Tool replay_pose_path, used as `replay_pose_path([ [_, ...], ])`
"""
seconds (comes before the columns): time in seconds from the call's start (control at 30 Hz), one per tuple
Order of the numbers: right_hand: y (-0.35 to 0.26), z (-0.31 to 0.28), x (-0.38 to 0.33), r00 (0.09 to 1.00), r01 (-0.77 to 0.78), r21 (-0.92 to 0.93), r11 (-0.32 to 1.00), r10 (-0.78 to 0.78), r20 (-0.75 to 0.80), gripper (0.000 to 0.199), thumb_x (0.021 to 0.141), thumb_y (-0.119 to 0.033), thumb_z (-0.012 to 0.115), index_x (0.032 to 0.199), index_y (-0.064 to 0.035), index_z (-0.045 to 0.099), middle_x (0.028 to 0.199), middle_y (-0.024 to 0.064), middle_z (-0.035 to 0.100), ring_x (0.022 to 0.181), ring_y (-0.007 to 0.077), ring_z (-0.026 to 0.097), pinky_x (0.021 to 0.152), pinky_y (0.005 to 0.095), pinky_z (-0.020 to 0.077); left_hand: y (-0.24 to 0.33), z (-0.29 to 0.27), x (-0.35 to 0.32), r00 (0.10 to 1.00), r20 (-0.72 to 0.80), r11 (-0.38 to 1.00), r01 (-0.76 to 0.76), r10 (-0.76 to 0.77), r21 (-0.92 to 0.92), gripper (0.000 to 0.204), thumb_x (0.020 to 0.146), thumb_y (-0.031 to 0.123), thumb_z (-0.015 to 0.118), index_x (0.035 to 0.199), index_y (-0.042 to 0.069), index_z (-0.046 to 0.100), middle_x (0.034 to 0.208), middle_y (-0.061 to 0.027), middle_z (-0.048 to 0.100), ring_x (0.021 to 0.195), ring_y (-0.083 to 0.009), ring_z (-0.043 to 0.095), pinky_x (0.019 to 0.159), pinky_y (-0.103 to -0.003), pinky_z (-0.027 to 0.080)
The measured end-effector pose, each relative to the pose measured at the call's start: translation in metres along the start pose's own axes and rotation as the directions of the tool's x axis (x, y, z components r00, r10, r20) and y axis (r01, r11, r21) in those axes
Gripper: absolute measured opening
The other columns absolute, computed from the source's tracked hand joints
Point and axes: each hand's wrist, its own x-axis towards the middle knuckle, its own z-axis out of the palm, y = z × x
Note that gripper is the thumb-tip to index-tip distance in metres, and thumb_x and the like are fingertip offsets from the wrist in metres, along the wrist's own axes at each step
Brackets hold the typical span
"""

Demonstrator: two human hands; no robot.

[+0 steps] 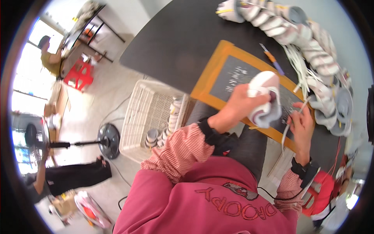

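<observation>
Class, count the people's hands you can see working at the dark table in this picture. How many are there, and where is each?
2. The left hand grips a white shoe over the orange-edged mat. The right hand pinches a white lace beside it. Others may be hidden.

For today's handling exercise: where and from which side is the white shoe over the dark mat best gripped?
Probably around its rear half, from the person's left. The left hand already wraps the white shoe there, leaving the lace side facing the right hand and its white lace.
</observation>
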Motion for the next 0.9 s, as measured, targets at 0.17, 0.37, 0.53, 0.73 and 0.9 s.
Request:
replay_pose_path([
  [0.17, -0.006, 0.012, 0.009, 1.0, 0.002, -0.105, 0.995, 0.0, 0.02, 0.02, 0.1, -0.017, 0.047, 0.116, -0.0067, 0.051, 0.066, 0.0003, 0.054, 0.053, 0.0037, 0.046, 0.046, 0.018, 0.0278, 0.002, -0.008, -0.004, 1.0, -0.013, 0.999, 0.027, -0.028, -0.036, 0.029, 0.088, 0.02, 0.064, 0.107, -0.002, 0.064, 0.091, -0.0046, 0.067, 0.08, -0.0094, 0.063, 0.068, -0.024, 0.052],
  [0.37, -0.021, 0.016, 0.013, 0.999, -0.005, -0.304, 0.953, 0.02, 0.047, 0.02, 0.099, -0.018, 0.047, 0.096, -0.0014, 0.058, 0.063, 0.0047, 0.056, 0.054, 0.0109, 0.056, 0.051, 0.026, 0.0389, -0.007, -0.02, -0.001, 0.994, 0.088, 0.99, -0.052, 0.064, -0.132, 0.026, 0.093, 0.018, 0.06, 0.11, 0.0, 0.064, 0.096, -0.0028, 0.068, 0.082, -0.0086, 0.062, 0.071, -0.024, 0.051],
  [0.53, -0.014, 0.016, 0.02, 0.926, 0.354, -0.496, 0.793, -0.371, 0.068, 0.017, 0.09, -0.009, 0.058, 0.101, -0.0003, 0.067, 0.072, 0.0144, 0.062, 0.061, 0.0214, 0.06, 0.056, 0.0325, 0.044, 0.006, -0.023, -0.009, 0.99, 0.142, 0.995, 0.025, -0.01, -0.101, 0.028, 0.093, 0.018, 0.059, 0.114, -0.001, 0.061, 0.101, -0.0035, 0.067, 0.086, -0.0085, 0.062, 0.072, -0.024, 0.051],
  [0.73, -0.037, 0.021, 0.003, 0.974, 0.213, -0.223, 0.951, -0.224, -0.024, 0.02, 0.086, -0.002, 0.061, 0.105, -0.0008, 0.065, 0.079, 0.0141, 0.067, 0.066, 0.0196, 0.065, 0.06, 0.0287, 0.0481, 0.008, -0.017, -0.005, 0.995, 0.092, 0.997, 0.031, -0.025, -0.068, 0.026, 0.091, 0.014, 0.061, 0.112, -0.002, 0.061, 0.1, -0.0051, 0.068, 0.085, -0.0094, 0.062, 0.073, -0.024, 0.051],
  [0.9, -0.04, 0.023, -0.003, 0.939, 0.338, -0.259, 0.905, -0.343, 0.027, 0.015, 0.085, -0.008, 0.066, 0.098, -0.0019, 0.066, 0.077, 0.0115, 0.065, 0.063, 0.0221, 0.063, 0.057, 0.0309, 0.0473, 0.009, -0.016, -0.005, 0.992, 0.111, 0.998, 0.057, -0.053, -0.038, 0.027, 0.09, 0.012, 0.062, 0.112, -0.003, 0.061, 0.096, -0.0062, 0.069, 0.081, -0.0097, 0.063, 0.07, -0.025, 0.051],
])
